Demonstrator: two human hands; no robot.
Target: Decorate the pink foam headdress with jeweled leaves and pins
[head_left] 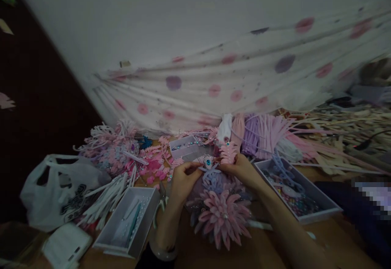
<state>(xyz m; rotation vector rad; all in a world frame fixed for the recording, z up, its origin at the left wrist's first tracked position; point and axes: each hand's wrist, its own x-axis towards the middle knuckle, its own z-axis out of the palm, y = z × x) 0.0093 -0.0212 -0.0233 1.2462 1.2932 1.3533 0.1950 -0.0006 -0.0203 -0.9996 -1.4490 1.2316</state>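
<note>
Left hand and right hand tight on blue-gem ornament, beads in nearby box.

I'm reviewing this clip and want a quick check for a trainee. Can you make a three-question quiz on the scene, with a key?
1. Multiple choice: what shows between the left hand and the right hand?
a) a paintbrush
b) a blue gem
c) a drinking cup

2. True or false: the white plastic bag is left of the large flower in the picture.

3. Fill in: the pale bangle is worn on the ____ wrist.

Key: 1. b; 2. true; 3. left.
</note>
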